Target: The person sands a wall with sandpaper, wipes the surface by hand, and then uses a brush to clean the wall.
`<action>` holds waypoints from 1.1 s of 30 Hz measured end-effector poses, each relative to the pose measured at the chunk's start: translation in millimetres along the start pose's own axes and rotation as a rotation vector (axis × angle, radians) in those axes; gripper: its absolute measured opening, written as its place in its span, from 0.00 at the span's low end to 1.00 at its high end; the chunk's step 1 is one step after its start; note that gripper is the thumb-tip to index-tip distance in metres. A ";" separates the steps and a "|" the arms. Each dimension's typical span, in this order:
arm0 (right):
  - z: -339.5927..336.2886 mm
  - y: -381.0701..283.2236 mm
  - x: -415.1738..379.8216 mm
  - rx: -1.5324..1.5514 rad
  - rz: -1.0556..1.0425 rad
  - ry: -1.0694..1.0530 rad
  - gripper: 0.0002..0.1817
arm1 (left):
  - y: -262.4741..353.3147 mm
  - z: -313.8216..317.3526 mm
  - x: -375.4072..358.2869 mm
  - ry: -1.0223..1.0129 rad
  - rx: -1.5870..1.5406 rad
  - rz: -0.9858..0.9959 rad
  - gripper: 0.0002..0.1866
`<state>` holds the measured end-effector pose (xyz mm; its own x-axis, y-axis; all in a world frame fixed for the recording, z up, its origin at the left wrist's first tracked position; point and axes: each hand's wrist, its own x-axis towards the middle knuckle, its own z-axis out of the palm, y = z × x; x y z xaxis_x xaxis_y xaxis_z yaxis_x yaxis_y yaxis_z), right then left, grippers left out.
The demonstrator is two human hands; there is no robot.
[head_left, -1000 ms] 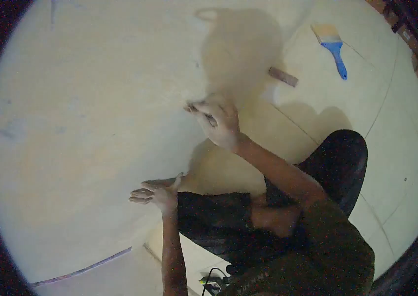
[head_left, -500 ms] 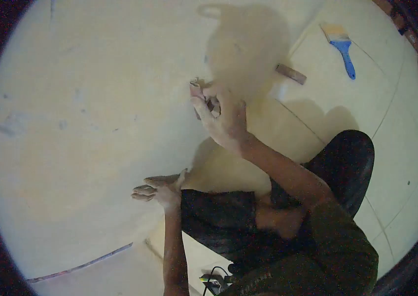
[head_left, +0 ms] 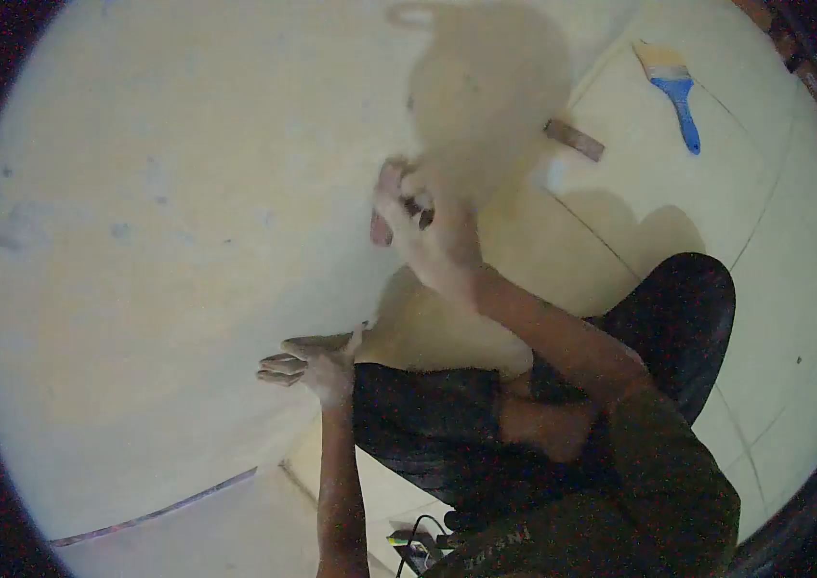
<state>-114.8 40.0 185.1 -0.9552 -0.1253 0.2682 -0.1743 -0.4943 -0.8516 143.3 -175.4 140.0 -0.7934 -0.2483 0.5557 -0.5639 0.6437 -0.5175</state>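
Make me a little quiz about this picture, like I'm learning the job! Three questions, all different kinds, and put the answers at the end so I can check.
1. Pick one: what colour is the handle of the brush?
a) red
b) blue
c) green

2. True or false: a hand is gripping the brush.

3. Fill in the gap: a reddish-brown pad is held in the person's ____ hand.

Key:
1. b
2. False; it lies on the floor.
3. right; the right hand holds it.
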 end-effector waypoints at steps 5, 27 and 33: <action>12.2 20.5 -17.5 -0.090 -0.061 -0.020 0.08 | -0.3 2.9 2.0 0.011 -0.026 -0.006 0.89; 0.4 -10.9 6.2 -0.129 0.095 -0.122 0.14 | -1.7 -4.7 9.7 -0.030 -0.051 -0.003 0.89; 3.9 -28.8 16.0 -0.234 0.155 -0.012 0.08 | -17.2 15.1 -3.3 0.036 -0.044 0.048 0.90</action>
<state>-124.1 48.9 215.7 -0.9722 -0.1943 0.1309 -0.0783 -0.2567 -0.9633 152.1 -196.6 137.2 -0.8100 -0.1911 0.5544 -0.5145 0.6853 -0.5154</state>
